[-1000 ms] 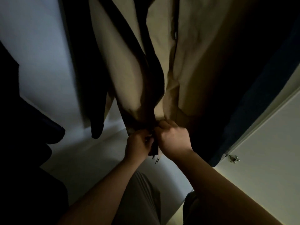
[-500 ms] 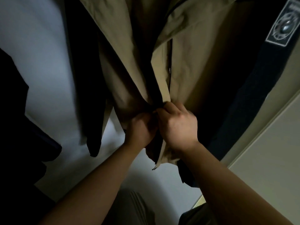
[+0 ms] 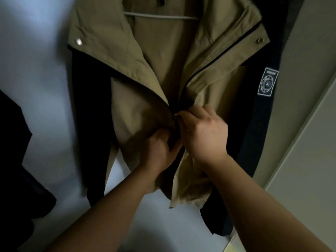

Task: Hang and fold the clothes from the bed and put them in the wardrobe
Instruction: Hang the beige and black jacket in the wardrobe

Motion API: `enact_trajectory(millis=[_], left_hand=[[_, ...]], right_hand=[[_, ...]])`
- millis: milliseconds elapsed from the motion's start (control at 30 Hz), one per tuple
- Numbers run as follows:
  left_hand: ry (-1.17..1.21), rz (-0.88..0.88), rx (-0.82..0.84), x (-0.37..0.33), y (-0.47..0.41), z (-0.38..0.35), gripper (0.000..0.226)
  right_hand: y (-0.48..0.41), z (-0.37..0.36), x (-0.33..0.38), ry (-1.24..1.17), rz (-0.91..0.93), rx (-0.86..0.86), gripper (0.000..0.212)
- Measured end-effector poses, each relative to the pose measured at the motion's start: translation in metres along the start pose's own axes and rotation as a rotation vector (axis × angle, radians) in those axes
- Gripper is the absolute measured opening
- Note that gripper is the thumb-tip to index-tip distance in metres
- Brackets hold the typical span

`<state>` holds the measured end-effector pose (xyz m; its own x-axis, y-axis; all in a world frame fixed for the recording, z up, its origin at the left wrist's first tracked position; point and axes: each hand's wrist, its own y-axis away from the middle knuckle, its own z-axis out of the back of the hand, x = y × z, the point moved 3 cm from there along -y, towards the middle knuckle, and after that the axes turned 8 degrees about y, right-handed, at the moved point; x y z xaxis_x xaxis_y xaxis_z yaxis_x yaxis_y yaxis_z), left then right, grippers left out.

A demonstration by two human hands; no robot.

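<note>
Head view: we had the tan jacket point(image 3: 209, 84) hung on a pale hanger point(image 3: 160, 16) inside the wardrobe point(image 3: 36, 70), front towards us and open from the collar down to about mid-chest. Our left hand point(image 3: 160, 150) was curled round the jacket's front edge just below the zip slider, with fabric bunched in the grip. Our right hand point(image 3: 205, 131) sat just above and beside it, thumb and forefinger pinching the small dark zip pull point(image 3: 176, 118), the other fingers loosely bent. Whether the two hands touched, we couldn't tell. Below them the hem was in shadow, so we couldn't tell whether the zip was joined there. The jacket sleeves were dark, and the one on our right carried a rectangular patch point(image 3: 268, 81) with a circular design. A bright snap point(image 3: 78, 41) showed on the left collar flap and a duller snap point(image 3: 259, 40) on the right flap. A dark garment point(image 3: 12, 142) hung at far left, apart from the jacket. A light panel point(image 3: 309, 142) ran along the right side.
</note>
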<state>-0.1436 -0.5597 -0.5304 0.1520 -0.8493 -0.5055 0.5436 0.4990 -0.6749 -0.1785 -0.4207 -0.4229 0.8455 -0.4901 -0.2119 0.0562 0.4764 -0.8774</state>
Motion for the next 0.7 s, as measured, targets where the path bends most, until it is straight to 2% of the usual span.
enact_trajectory(millis=[100, 233, 367, 500, 600, 700], left_hand=[[-0.132, -0.104, -0.034, -0.02, -0.024, 0.007, 0.027], [-0.076, -0.172, -0.151, -0.027, -0.021, 0.014, 0.006], [-0.115, -0.229, -0.19, -0.025, -0.03, 0.023, 0.031], [-0.165, -0.17, -0.167, -0.028, -0.036, 0.032, 0.038], [-0.068, -0.09, -0.258, -0.048, -0.055, 0.045, 0.055], [-0.075, -0.107, -0.319, -0.073, -0.078, 0.06, 0.064]], right_hand=[[-0.009, 0.002, -0.006, 0.023, 0.046, 0.011, 0.016], [-0.039, 0.019, -0.022, 0.094, 0.074, -0.045, 0.02], [-0.084, 0.049, -0.038, 0.108, -0.031, -0.223, 0.021], [-0.089, 0.046, -0.034, 0.056, -0.001, -0.159, 0.023], [-0.087, 0.04, -0.034, 0.032, 0.019, -0.188, 0.022], [-0.094, 0.036, -0.034, 0.023, 0.065, -0.234, 0.018]])
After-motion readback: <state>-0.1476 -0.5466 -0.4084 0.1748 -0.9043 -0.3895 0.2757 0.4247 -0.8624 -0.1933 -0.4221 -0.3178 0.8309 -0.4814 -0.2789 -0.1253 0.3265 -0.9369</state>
